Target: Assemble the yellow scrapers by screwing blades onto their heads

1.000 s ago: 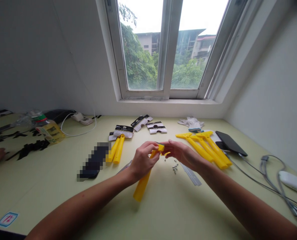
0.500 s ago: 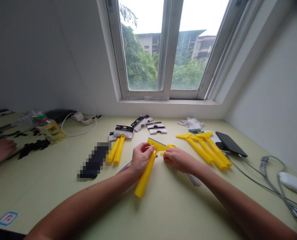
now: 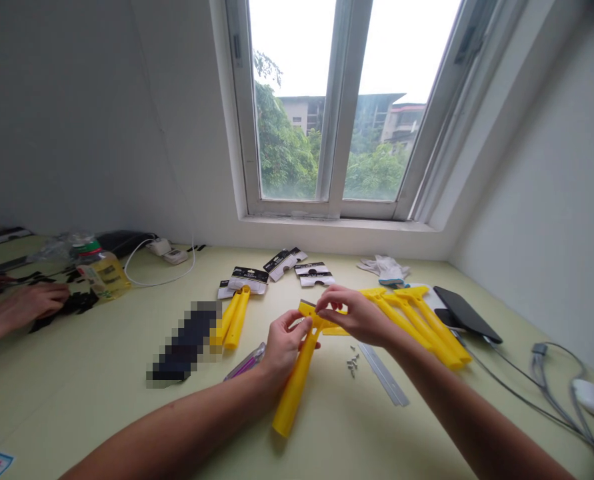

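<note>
My left hand is closed around a yellow plastic scraper, gripping it just below its wide head. The handle slants down toward me, and a grey metal blade lies along the head. Thumb and fingers of my right hand are pinched at the head's right side; anything between the fingertips is too small to make out. On the table below that hand lie several small screws and thin metal blade strips. Another yellow plastic piece lies partly hidden behind my right hand.
Yellow scrapers lie at right near a black phone, cables and gloves. At left are yellow handles, printed cards, a purple-striped packet, a bottle and another person's hand.
My right hand has risen from the tabletop to the scraper's head, uncovering the screws and strips. My left hand keeps hold of the scraper. The view has tilted up; the other person's hand shifted right.
</note>
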A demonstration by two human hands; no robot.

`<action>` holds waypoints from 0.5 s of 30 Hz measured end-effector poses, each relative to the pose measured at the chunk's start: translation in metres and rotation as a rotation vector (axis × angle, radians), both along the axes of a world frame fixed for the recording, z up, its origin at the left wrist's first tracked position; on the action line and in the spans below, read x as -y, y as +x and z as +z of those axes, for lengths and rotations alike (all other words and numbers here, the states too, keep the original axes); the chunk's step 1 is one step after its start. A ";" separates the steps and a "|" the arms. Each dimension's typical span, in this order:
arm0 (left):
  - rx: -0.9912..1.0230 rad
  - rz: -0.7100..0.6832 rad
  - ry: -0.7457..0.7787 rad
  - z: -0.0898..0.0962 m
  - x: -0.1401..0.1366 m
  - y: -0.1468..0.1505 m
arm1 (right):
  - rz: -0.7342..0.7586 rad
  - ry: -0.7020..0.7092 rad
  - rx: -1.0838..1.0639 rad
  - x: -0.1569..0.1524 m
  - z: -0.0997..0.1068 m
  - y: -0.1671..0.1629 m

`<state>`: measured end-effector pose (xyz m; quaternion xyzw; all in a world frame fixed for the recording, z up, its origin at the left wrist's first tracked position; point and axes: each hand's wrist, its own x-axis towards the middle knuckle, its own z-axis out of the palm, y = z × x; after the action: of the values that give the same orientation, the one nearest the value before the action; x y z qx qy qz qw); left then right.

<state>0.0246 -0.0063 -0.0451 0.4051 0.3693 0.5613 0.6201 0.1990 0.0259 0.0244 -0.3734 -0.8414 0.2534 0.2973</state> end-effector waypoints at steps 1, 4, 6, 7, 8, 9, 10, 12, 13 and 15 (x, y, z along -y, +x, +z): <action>0.004 -0.006 0.004 0.000 0.001 0.000 | 0.006 -0.027 -0.029 0.000 -0.004 -0.006; -0.002 -0.014 0.003 0.001 0.002 -0.001 | -0.008 -0.099 -0.104 -0.003 -0.016 -0.014; -0.014 -0.019 -0.003 0.001 0.001 -0.001 | -0.017 -0.118 -0.129 -0.005 -0.021 -0.013; -0.020 -0.022 -0.005 0.001 0.000 -0.001 | -0.020 -0.121 -0.132 -0.005 -0.022 -0.012; -0.023 -0.024 -0.006 0.001 0.000 -0.001 | -0.025 -0.120 -0.130 -0.005 -0.023 -0.011; -0.023 -0.023 -0.008 0.001 0.000 0.000 | -0.032 -0.116 -0.125 -0.005 -0.022 -0.010; -0.023 -0.021 -0.010 0.001 0.000 0.000 | -0.038 -0.107 -0.117 -0.005 -0.021 -0.010; -0.019 -0.018 -0.012 0.002 0.001 0.000 | -0.042 -0.085 -0.103 -0.005 -0.020 -0.010; -0.019 -0.019 -0.012 0.003 0.002 0.000 | -0.041 -0.075 -0.101 -0.004 -0.019 -0.010; -0.024 -0.022 -0.006 0.003 0.002 0.000 | -0.039 -0.067 -0.098 -0.004 -0.019 -0.011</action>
<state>0.0250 -0.0088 -0.0418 0.4139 0.3739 0.5484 0.6230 0.1883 0.0297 0.0055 -0.3867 -0.8094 0.2934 0.3305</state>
